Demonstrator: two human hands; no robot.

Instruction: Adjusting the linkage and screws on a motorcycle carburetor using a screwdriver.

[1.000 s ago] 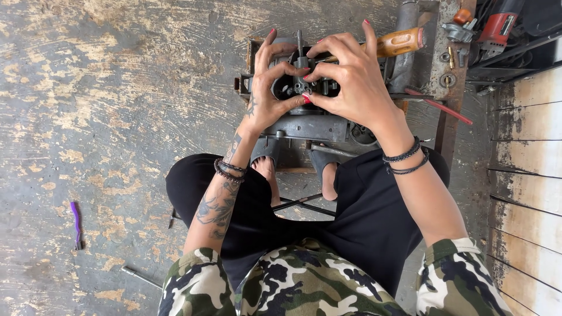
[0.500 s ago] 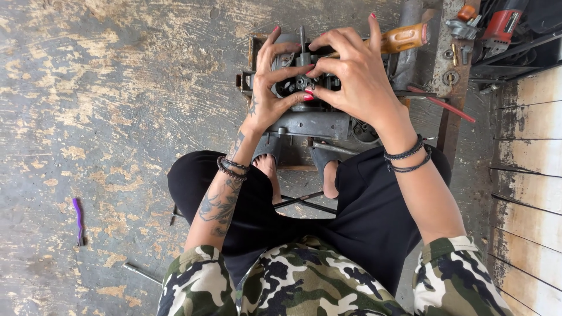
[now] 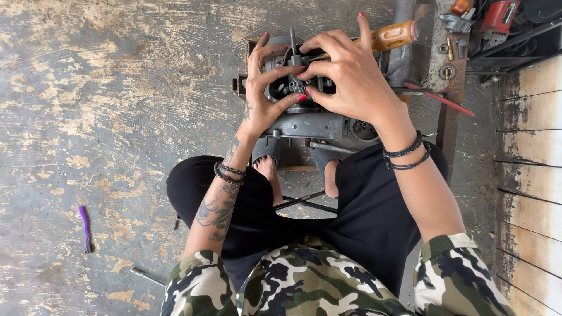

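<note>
A dark grey metal engine part (image 3: 304,120) sits on the floor between my feet. My left hand (image 3: 263,93) grips its left side, fingers curled over the top of the round openings. From the right, my right hand (image 3: 351,76) reaches over it, fingertips pinching a small piece at the middle of the part, next to an upright metal stud. Both hands touch each other over the part. What the fingertips pinch is mostly hidden.
A screwdriver with an orange handle (image 3: 392,36) lies just behind my right hand. A red-handled tool (image 3: 439,99) and a metal bar with bolts (image 3: 446,70) lie to the right. Power tools (image 3: 497,17) sit at top right. A purple brush (image 3: 85,225) lies on the worn floor at left.
Both hands stay on the engine part; the fingers have shifted slightly, the right fingertips closing further in over the middle.
</note>
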